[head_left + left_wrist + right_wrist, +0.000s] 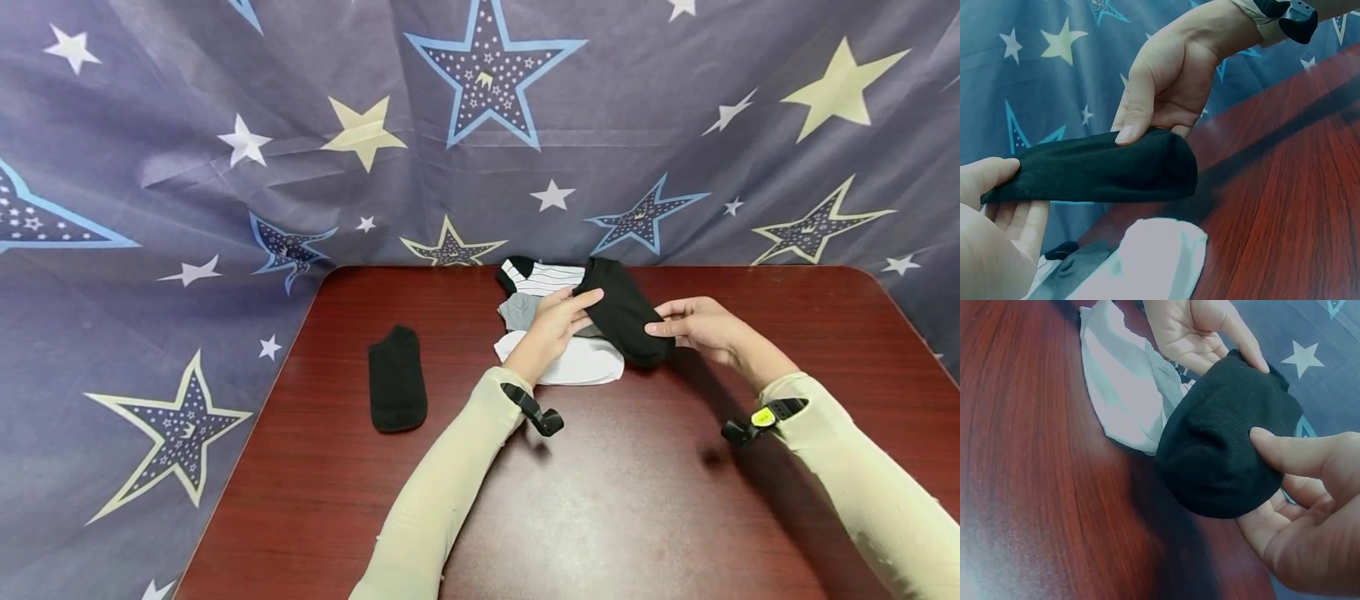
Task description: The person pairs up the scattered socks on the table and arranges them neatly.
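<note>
A black sock (pixel 622 310) is held up above the table between both hands. My left hand (pixel 553 327) pinches its cuff end, thumb on top and fingers beneath, as the left wrist view shows. At the toe end, my right hand (pixel 701 329) pinches the fabric between thumb and fingers. Under and behind the held sock lie a white sock (pixel 581 362), a grey sock (pixel 517 311) and a white striped sock (pixel 551 278) with black ends. These three overlap or lie close together, partly hidden by the left hand and the black sock.
Another black sock (pixel 397 379) lies flat by itself on the left part of the red-brown wooden table (pixel 600 500). A grey-blue curtain (pixel 487 183) with stars hangs behind the table's far edge. Both wrists wear black straps with small devices.
</note>
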{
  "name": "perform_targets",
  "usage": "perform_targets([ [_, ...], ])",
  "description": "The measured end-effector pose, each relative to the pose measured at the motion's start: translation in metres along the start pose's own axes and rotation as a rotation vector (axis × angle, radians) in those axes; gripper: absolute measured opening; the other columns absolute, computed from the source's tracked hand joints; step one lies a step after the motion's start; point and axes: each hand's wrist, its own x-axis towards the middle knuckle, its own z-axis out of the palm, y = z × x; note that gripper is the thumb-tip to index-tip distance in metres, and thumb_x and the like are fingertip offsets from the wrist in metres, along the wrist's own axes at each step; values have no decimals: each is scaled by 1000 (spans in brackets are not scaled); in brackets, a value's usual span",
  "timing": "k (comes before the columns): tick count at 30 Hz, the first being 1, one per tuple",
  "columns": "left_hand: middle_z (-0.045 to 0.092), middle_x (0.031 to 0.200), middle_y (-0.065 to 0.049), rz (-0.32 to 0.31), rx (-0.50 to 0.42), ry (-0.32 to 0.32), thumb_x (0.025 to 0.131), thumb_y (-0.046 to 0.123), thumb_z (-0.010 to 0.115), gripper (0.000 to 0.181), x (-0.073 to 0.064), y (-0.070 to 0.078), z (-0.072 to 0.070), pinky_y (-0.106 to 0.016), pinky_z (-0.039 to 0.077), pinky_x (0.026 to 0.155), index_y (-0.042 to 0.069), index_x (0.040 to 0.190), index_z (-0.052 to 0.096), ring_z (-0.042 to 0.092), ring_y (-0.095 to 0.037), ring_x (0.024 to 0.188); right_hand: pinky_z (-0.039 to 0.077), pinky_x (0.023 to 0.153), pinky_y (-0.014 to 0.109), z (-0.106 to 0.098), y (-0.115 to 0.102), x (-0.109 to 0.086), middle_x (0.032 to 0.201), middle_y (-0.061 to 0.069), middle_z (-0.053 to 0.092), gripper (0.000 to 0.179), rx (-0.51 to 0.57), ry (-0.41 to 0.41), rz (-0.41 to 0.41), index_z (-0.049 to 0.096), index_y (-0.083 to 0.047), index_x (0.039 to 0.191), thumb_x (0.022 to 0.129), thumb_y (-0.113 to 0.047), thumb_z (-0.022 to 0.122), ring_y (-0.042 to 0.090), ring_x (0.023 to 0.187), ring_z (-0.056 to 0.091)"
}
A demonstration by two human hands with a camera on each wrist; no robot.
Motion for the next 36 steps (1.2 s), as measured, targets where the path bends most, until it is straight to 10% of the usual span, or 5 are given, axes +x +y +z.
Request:
perform_targets([
  [11, 67, 94, -2, -18, 24, -19, 93, -5, 64, 48, -7, 12, -20, -51, 45, 114, -8, 140, 50, 65, -12, 79, 60, 77, 24, 2, -4, -1, 83, -10, 73, 21, 44, -24, 36, 71, -21, 88, 105, -18, 59, 4, 79, 72],
  [23, 67, 101, -4, -16, 107, -70, 96, -8, 62, 42, -14, 18, -47, -48, 50, 109, -11, 136, 54, 68, -10, 86, 58, 73, 24, 11, -3, 0, 78, -12, 69, 22, 38, -29, 28, 72, -22, 86, 104, -18, 59, 4, 74, 67],
  [36, 67, 92, -1, -36, 158, -68, 96, -3, 64, 30, -24, 28, -64, -24, 61, 73, -9, 125, 60, 66, -11, 73, 59, 74, 23, 18, -3, 6, 87, -8, 72, 20, 38, -72, 3, 73, -19, 91, 103, -9, 60, 5, 80, 68],
])
